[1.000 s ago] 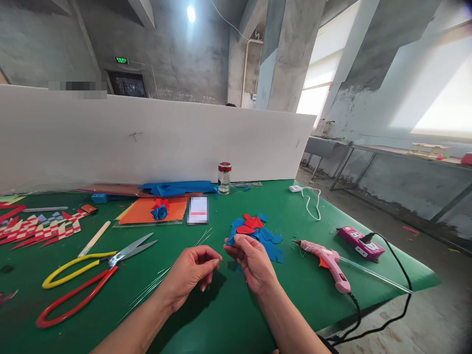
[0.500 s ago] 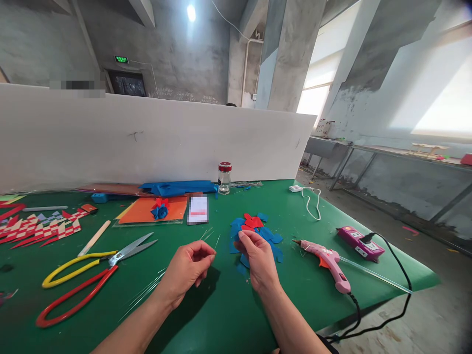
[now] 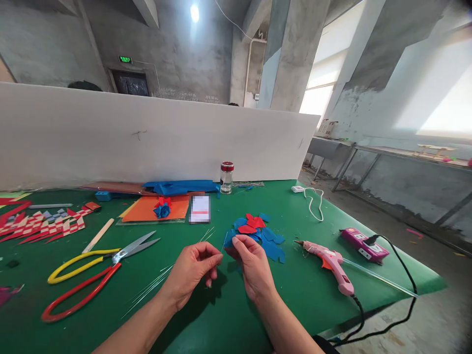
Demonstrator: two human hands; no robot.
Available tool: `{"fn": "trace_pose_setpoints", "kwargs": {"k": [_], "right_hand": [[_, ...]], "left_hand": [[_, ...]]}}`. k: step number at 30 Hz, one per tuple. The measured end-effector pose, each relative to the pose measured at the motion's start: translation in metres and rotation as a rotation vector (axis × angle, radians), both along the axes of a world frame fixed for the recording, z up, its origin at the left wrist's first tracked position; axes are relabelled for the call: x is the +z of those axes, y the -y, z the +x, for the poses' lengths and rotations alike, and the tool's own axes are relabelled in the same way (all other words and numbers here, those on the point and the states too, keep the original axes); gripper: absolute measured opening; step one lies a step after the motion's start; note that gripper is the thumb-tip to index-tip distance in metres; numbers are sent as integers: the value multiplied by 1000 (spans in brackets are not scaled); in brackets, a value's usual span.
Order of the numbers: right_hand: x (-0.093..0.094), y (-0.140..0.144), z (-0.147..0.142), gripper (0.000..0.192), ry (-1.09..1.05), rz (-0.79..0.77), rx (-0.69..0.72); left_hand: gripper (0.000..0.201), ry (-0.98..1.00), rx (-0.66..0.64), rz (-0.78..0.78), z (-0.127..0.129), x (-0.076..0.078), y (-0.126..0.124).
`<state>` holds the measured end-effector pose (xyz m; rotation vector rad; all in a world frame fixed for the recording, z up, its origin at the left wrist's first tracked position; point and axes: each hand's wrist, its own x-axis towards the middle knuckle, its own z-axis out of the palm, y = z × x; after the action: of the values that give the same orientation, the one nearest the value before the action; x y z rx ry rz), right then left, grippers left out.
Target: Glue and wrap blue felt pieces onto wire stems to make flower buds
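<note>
Two hands meet low at centre over a green table (image 3: 228,314). Left hand (image 3: 191,273): thumb and forefinger pinched shut on a thin wire (image 3: 224,242), which rises toward 1 o'clock from the pinch. Right hand (image 3: 252,265): fingertips closed on a small blue piece (image 3: 229,240) at the wire's upper end; whether wire and piece touch cannot be told.

Just beyond the right hand, at 12 to 1 o'clock, lies a pile (image 3: 260,233) of blue and red cut-outs, touching the held piece or nearly so. A wire bundle (image 3: 155,285) runs on the mat under the left wrist, from 8 o'clock toward 1 o'clock.

At 3 o'clock, a pink glue gun (image 3: 330,263) lies near the pile, nozzle toward it, with a clear stick behind it; a pink socket block (image 3: 363,243) sits further out. At 9 o'clock, well apart, scissors (image 3: 92,270) with one yellow and one red handle. At 11 o'clock, an orange sheet (image 3: 155,209) with a small flower; at 12 o'clock, a jar (image 3: 226,177) by a white board (image 3: 110,132).

Table's right edge falls away past the gun to a concrete floor. Bare green between the hands and the near edge. Room is raw concrete, windows at right.
</note>
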<state>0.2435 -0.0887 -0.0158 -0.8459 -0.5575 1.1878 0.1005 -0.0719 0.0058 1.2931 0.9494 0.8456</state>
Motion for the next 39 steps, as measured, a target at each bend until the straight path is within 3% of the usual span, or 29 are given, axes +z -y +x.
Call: {"fn": "trace_pose_setpoints", "kwargs": {"k": [13,32,39], "right_hand": [[4,3,-1,35,-85,23,98],[3,3,1,34,-29,31,126],[7,8,0,34,88,63,174]], "left_hand": [[30,5,-2,-17,0,0,0],[29,3,-11,-19,0,-3,-2],[32,40,-19,-51,2,-3,-2]]}}
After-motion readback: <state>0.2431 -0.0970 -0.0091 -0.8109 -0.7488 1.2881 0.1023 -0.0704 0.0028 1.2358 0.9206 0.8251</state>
